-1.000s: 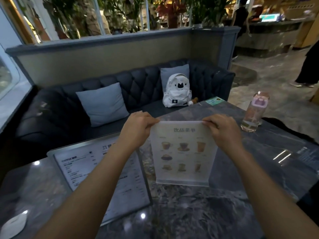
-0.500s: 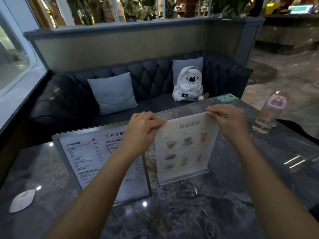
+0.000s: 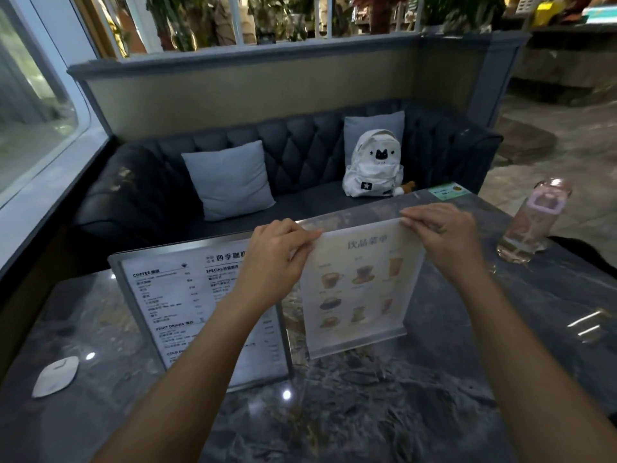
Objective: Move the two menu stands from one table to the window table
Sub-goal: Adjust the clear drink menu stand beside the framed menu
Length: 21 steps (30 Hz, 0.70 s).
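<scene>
I see a clear acrylic drinks menu stand (image 3: 359, 289) upright on the dark marbled tabletop (image 3: 367, 412), printed with a pale sheet of cups and glasses under a heading too faint for me to read. My left hand (image 3: 278, 259) pinches its top left corner and my right hand (image 3: 440, 237) its top right corner, fingers (image 3: 412, 218) clenched on the upper edge. Whether its base touches the tabletop I cannot tell. Just left of that stand is a larger framed menu stand (image 3: 173, 309), leaning back, its right part hidden behind my left forearm. To the right of the drinks stand, well apart, a water bottle (image 3: 531, 222) stands. Far left, near the tabletop edge, lies a small white object (image 3: 55, 375) I cannot identify.
</scene>
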Each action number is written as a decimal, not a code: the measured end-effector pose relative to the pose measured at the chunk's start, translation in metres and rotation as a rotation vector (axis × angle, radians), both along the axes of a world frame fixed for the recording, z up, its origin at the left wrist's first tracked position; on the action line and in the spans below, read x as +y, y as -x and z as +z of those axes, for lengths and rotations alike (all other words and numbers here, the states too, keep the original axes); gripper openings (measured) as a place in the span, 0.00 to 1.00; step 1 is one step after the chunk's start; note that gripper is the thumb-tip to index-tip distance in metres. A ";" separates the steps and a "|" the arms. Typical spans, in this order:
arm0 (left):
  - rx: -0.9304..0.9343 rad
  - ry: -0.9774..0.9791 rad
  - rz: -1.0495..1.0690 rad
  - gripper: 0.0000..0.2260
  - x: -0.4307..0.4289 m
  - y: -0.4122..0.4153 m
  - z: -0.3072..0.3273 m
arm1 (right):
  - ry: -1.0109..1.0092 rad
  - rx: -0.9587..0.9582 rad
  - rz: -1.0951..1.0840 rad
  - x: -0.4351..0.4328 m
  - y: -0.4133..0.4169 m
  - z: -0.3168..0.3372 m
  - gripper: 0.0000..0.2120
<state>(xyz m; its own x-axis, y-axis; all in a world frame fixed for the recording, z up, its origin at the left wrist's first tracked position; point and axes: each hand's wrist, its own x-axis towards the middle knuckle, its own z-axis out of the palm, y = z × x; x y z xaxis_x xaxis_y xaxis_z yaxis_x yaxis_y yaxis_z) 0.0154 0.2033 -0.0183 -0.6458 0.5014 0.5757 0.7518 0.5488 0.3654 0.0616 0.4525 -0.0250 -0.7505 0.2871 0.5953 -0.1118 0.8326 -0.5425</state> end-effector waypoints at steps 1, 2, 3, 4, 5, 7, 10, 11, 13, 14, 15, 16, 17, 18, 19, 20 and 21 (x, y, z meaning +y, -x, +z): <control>-0.005 0.004 0.004 0.10 0.000 0.000 -0.001 | -0.017 -0.007 -0.006 0.000 -0.001 0.000 0.08; -0.009 0.011 0.006 0.11 -0.001 -0.001 -0.002 | -0.044 -0.013 -0.020 -0.001 -0.002 -0.001 0.09; -0.013 0.016 0.010 0.11 -0.002 -0.001 -0.002 | -0.086 -0.016 -0.040 -0.003 -0.003 -0.001 0.10; -0.018 0.020 0.018 0.12 -0.003 -0.001 -0.003 | -0.139 -0.017 -0.059 -0.005 -0.005 -0.002 0.11; -0.024 0.023 0.028 0.13 -0.004 -0.002 -0.002 | -0.195 -0.023 -0.071 -0.007 -0.006 -0.002 0.12; -0.027 0.020 0.049 0.16 -0.008 -0.003 0.000 | -0.282 -0.044 -0.075 -0.015 -0.007 -0.001 0.15; -0.014 -0.009 0.092 0.18 -0.018 -0.001 0.005 | -0.329 -0.025 -0.051 -0.030 -0.006 0.005 0.17; -0.015 -0.024 0.115 0.18 -0.024 0.000 0.007 | -0.332 -0.012 -0.035 -0.037 -0.004 0.007 0.17; -0.017 -0.045 0.169 0.16 -0.037 0.003 0.007 | -0.337 -0.008 0.005 -0.052 0.000 0.011 0.17; -0.015 -0.046 0.197 0.16 -0.045 0.005 0.007 | -0.342 -0.015 0.023 -0.060 0.002 0.012 0.18; -0.012 -0.042 0.224 0.15 -0.054 0.007 0.007 | -0.347 -0.022 0.038 -0.069 0.006 0.013 0.18; -0.009 -0.034 0.247 0.15 -0.063 0.009 0.006 | -0.351 -0.029 0.049 -0.078 0.009 0.014 0.18; -0.006 -0.025 0.266 0.16 -0.071 0.011 0.006 | -0.356 -0.036 0.058 -0.087 0.012 0.015 0.19; -0.006 -0.020 0.284 0.16 -0.080 0.013 0.006 | -0.359 -0.044 0.068 -0.096 0.016 0.015 0.19; -0.007 -0.021 0.300 0.16 -0.090 0.014 0.005 | -0.358 -0.053 0.079 -0.105 0.019 0.016 0.19; -0.011 -0.027 0.313 0.16 -0.099 0.015 0.004 | -0.355 -0.059 0.092 -0.115 0.022 0.017 0.19; -0.015 -0.030 0.321 0.16 -0.109 0.016 0.003 | -0.354 -0.063 0.106 -0.125 0.025 0.017 0.19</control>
<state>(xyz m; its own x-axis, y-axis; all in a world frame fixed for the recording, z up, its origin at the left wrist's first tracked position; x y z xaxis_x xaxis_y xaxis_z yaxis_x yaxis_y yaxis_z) -0.0010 0.0943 -0.0150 -0.7765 0.2535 0.5769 0.5367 0.7457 0.3947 0.0366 0.3276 -0.0080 -0.8031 -0.0093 0.5958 -0.1831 0.9554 -0.2319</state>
